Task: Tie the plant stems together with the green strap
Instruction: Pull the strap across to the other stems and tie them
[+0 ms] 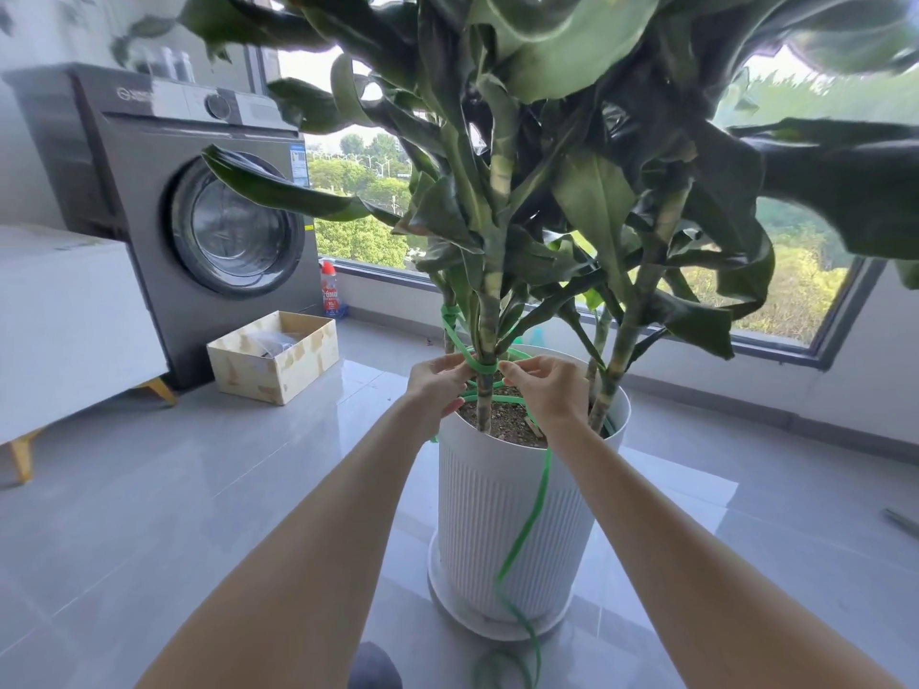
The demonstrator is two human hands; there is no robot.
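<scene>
Left hand [437, 385] and right hand [544, 390] in pinch grips on green strap [481, 366] at stem [487, 320], tail cropped

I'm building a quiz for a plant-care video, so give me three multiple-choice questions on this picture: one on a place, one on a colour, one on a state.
1. Where is the open cardboard box?
A) on the windowsill
B) on the floor by the washing machine
C) on a chair

2. What colour is the ribbed pot?
A) white
B) black
C) terracotta

3. How is the green strap?
A) coiled untouched on the floor
B) hung from a curtain rail
C) wrapped round a stem, pinched by both hands

Answers:
1 B, the box stands on the grey tiles at the machine's foot.
2 A, the pot's ribbed wall is white.
3 C, the left hand and right hand pinch the strap at the stem, and its loose end trails down to the floor.
</scene>
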